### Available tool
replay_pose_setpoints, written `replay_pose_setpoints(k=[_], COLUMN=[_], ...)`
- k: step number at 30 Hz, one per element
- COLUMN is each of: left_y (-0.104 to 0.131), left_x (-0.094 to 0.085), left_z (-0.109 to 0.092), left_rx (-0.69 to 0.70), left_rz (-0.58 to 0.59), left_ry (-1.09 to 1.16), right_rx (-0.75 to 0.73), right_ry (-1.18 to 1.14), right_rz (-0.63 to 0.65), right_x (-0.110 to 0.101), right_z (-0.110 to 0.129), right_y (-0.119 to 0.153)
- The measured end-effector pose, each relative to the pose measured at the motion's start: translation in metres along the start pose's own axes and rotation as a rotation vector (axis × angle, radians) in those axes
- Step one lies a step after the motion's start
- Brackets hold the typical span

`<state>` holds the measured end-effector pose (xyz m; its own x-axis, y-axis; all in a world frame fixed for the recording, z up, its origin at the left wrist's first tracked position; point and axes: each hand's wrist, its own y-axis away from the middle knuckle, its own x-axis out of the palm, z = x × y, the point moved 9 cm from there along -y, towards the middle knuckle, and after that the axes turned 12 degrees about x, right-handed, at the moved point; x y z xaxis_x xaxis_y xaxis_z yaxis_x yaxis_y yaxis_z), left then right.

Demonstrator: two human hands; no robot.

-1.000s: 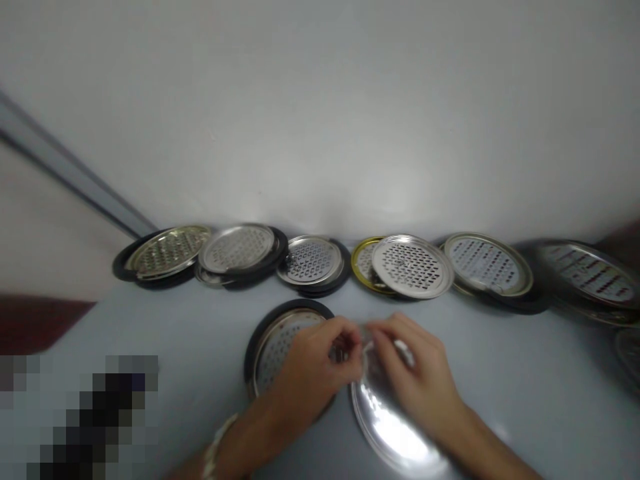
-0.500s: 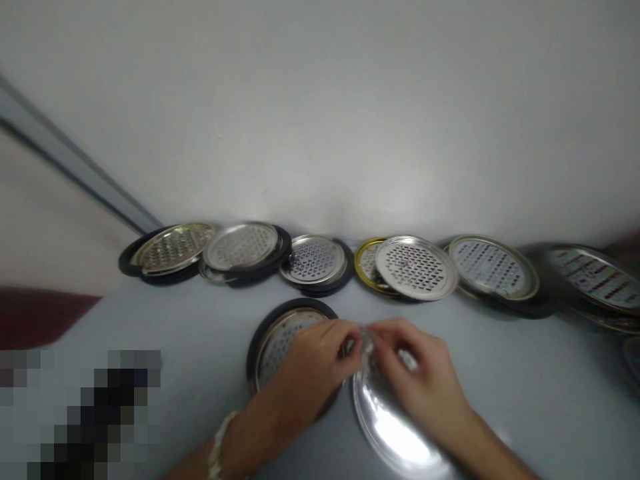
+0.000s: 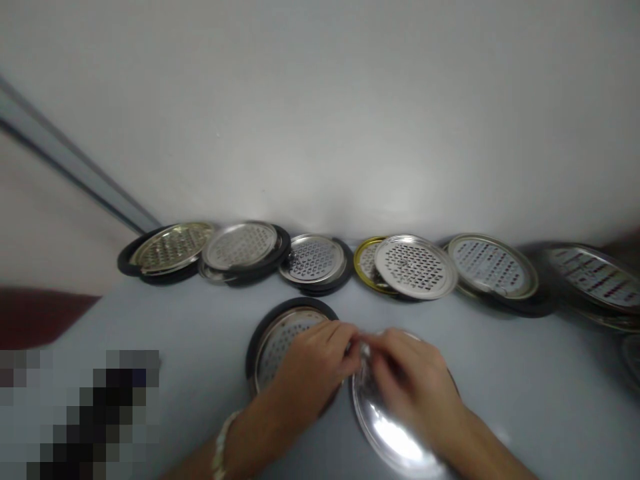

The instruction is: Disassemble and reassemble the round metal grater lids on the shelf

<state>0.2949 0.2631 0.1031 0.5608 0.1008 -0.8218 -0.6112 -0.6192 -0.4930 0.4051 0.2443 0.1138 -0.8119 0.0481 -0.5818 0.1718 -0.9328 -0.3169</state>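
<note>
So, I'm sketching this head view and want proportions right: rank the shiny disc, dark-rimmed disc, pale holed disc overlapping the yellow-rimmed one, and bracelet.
Largest to smallest:
1. Shiny disc and dark-rimmed disc: both partly hidden, too close to rank.
2. Pale holed disc.
3. Bracelet.

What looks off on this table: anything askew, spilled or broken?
Mildly askew: in the back row, the silver perforated disc lies off-centre over the yellow-rimmed disc, so that pile looks slid sideways. No spill or breakage visible. Whatever is between the left hand and right hand is too blurred to judge.
</note>
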Motion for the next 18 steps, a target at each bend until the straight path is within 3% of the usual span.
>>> replay_pose_setpoints(k=[4, 8, 11, 14, 18], left_y=[-0.001, 0.0, 0.002, 0.001, 0.0], left_x=[-0.01, -0.015, 0.001, 0.015, 0.022], left_z=[0.007, 0.025, 0.03, 0.024, 0.022], left_rx=[-0.082, -0.341, -0.514, -0.569, -0.567], left_rz=[-0.063, -0.133, -0.103, -0.07, -0.045], left_ry=[0.072, 0.352, 0.737, 1.075, 1.2], right_rx=[0.314, 0.637, 0.734, 0.811, 0.881], right_ry=[-0.212, -0.684, -1.009, -1.182, -1.259], right_rz=[-0.012, 0.011, 0.058, 0.102, 0.117], right_x=[0.001, 0.011, 0.02, 0.025, 0.029], right_z=[-0.028, -0.057, -0.063, -0.064, -0.064], right_y=[-0.002, 0.0, -0.003, -0.003, -0.001])
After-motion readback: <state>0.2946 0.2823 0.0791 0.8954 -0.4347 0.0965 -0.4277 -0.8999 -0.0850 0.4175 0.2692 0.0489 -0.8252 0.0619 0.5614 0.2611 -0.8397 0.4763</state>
